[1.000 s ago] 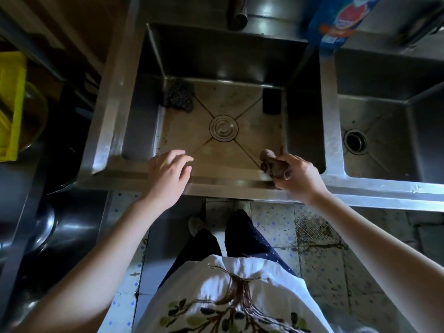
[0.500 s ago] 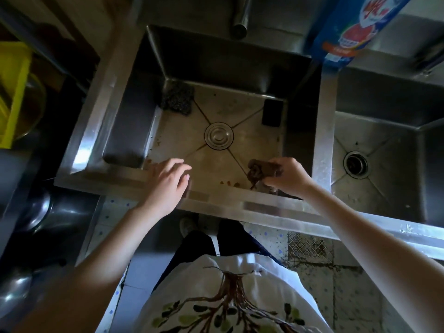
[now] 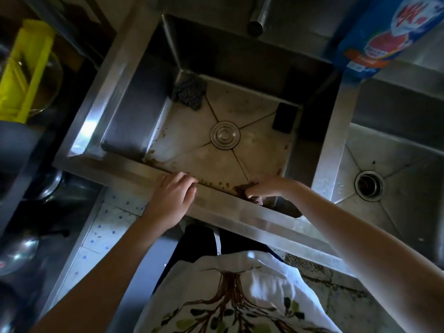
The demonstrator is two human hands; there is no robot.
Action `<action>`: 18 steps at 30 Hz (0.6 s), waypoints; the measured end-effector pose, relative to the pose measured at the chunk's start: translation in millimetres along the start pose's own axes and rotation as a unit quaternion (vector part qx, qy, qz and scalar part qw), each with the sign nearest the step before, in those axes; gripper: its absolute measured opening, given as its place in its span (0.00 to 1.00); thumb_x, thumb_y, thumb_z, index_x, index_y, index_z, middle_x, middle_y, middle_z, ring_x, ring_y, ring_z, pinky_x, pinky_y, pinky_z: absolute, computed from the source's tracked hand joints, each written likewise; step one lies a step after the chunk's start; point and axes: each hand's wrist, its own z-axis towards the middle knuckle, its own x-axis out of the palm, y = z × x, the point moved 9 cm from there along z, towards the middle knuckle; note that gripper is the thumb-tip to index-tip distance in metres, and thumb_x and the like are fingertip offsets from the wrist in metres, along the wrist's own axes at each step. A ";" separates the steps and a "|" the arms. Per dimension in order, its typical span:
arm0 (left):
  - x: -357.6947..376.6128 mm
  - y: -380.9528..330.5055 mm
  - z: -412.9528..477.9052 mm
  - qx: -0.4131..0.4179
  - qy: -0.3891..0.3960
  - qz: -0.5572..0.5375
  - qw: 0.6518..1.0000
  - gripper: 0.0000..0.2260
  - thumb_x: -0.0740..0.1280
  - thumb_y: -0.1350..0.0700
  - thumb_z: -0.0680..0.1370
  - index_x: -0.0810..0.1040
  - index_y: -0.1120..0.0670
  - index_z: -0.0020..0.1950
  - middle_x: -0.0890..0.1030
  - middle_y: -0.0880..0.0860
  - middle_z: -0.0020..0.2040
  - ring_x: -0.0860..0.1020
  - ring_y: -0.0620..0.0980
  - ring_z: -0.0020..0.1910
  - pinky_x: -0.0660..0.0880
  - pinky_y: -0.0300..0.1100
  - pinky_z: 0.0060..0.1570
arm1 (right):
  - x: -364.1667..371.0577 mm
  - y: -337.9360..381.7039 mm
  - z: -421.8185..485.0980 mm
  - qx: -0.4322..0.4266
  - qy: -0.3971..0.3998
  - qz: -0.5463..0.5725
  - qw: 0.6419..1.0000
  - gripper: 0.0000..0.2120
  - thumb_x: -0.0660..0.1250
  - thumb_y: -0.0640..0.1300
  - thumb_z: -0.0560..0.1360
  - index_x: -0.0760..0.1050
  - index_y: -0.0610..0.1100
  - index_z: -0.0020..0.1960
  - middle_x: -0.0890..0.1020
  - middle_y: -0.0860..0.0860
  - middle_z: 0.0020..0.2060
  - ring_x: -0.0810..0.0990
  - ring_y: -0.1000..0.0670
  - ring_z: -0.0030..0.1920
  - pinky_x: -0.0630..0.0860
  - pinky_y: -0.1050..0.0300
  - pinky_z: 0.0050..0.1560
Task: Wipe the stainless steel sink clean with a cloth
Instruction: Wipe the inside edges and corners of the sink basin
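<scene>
The stainless steel sink (image 3: 134,164) fills the middle of the head view, with a round drain cover (image 3: 225,135) at the centre of its stained floor. Brown crumbs and smears line the floor along the near wall. My right hand (image 3: 266,188) grips a brown cloth (image 3: 242,189) and holds it down inside the basin against the near wall at the right. My left hand (image 3: 174,195) rests on the front rim, fingers bent over its inner edge.
A steel wool pad (image 3: 189,93) lies in the far left corner of the basin and a dark sponge (image 3: 284,117) in the far right. A second basin (image 3: 396,188) with an open drain sits to the right. A blue detergent bag (image 3: 382,32) stands behind the divider. The tap spout (image 3: 258,19) hangs above.
My right hand has dropped from the front rim down into the basin with the cloth, reaching the near wall. My left hand stays on the rim. The camera has leaned closer.
</scene>
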 end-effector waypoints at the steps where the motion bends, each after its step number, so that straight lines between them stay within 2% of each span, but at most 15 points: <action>1: 1.0 1.3 1.7 -0.012 0.006 0.000 1.000 0.16 0.54 0.49 0.76 0.80 0.53 0.49 0.79 0.51 0.45 0.77 0.54 0.44 0.64 0.47 0.50 | 0.2 -0.7 2.3 0.003 0.011 -0.016 1.000 0.15 0.62 0.51 0.77 0.76 0.41 0.56 0.80 0.47 0.49 0.76 0.49 0.47 0.73 0.59 0.47; 3: 1.4 3.2 3.9 -0.025 0.012 0.004 1.000 0.17 0.53 0.48 0.76 0.80 0.52 0.47 0.78 0.50 0.44 0.77 0.55 0.43 0.64 0.47 0.49 | 1.9 -2.8 5.5 0.007 0.031 -0.048 0.998 0.20 0.58 0.54 0.80 0.73 0.41 0.64 0.77 0.47 0.57 0.75 0.47 0.53 0.72 0.54 0.57; 4: 1.7 2.8 4.0 -0.023 0.016 0.008 1.000 0.17 0.53 0.48 0.76 0.80 0.52 0.47 0.78 0.50 0.44 0.77 0.55 0.43 0.64 0.47 0.49 | 3.0 -5.1 8.0 0.011 0.036 -0.070 0.997 0.21 0.57 0.54 0.80 0.72 0.41 0.65 0.77 0.46 0.58 0.75 0.46 0.54 0.72 0.54 0.57; 6: 1.6 1.6 3.4 -0.009 0.025 0.018 0.999 0.17 0.52 0.48 0.77 0.79 0.52 0.48 0.78 0.50 0.44 0.77 0.54 0.45 0.64 0.48 0.49 | 4.5 -10.8 14.0 0.018 0.032 -0.104 0.994 0.20 0.58 0.53 0.80 0.73 0.38 0.63 0.79 0.42 0.55 0.78 0.42 0.53 0.75 0.51 0.55; 7: 1.2 0.9 3.0 -0.003 0.028 0.022 0.999 0.17 0.52 0.48 0.77 0.79 0.52 0.49 0.77 0.49 0.44 0.77 0.53 0.45 0.64 0.48 0.49 | 5.3 -15.2 17.5 0.025 0.029 -0.114 0.993 0.19 0.59 0.51 0.80 0.74 0.37 0.61 0.80 0.42 0.52 0.78 0.42 0.50 0.76 0.52 0.50; 9: 0.6 -0.6 3.3 0.005 0.033 0.029 0.999 0.17 0.52 0.49 0.77 0.79 0.52 0.49 0.77 0.50 0.44 0.77 0.54 0.46 0.65 0.49 0.48 | 6.7 -25.9 21.3 0.048 0.031 -0.145 0.988 0.15 0.59 0.48 0.80 0.74 0.38 0.58 0.77 0.45 0.46 0.75 0.47 0.43 0.72 0.60 0.41; 12: 0.4 -1.9 3.6 0.016 0.043 0.027 0.999 0.19 0.50 0.48 0.77 0.79 0.53 0.50 0.78 0.51 0.45 0.77 0.54 0.47 0.65 0.50 0.49 | 9.2 -45.9 20.3 0.098 0.062 -0.198 0.973 0.12 0.55 0.44 0.81 0.72 0.38 0.57 0.74 0.47 0.47 0.72 0.49 0.45 0.71 0.60 0.45; 15: -1.9 -0.1 3.3 0.031 0.037 0.017 0.999 0.20 0.50 0.48 0.78 0.79 0.52 0.53 0.78 0.50 0.47 0.77 0.53 0.49 0.65 0.50 0.51 | 12.4 -58.3 19.5 0.131 0.084 -0.192 0.969 0.13 0.57 0.48 0.80 0.74 0.41 0.57 0.77 0.47 0.52 0.75 0.48 0.50 0.74 0.58 0.51; 17: -3.2 5.5 4.4 0.037 0.031 0.010 0.999 0.19 0.51 0.49 0.78 0.79 0.53 0.55 0.79 0.51 0.49 0.77 0.53 0.51 0.64 0.49 0.53 | 14.3 -51.0 19.2 0.133 0.094 -0.187 0.969 0.15 0.57 0.51 0.80 0.75 0.41 0.55 0.76 0.47 0.48 0.74 0.49 0.46 0.72 0.58 0.50; 18: -4.3 10.8 5.5 0.036 0.026 0.007 0.999 0.19 0.51 0.49 0.78 0.79 0.53 0.56 0.79 0.51 0.51 0.77 0.53 0.51 0.63 0.48 0.54 | 13.7 -43.8 19.7 0.131 0.092 -0.183 0.970 0.15 0.56 0.52 0.80 0.76 0.43 0.50 0.76 0.48 0.44 0.74 0.50 0.43 0.70 0.58 0.49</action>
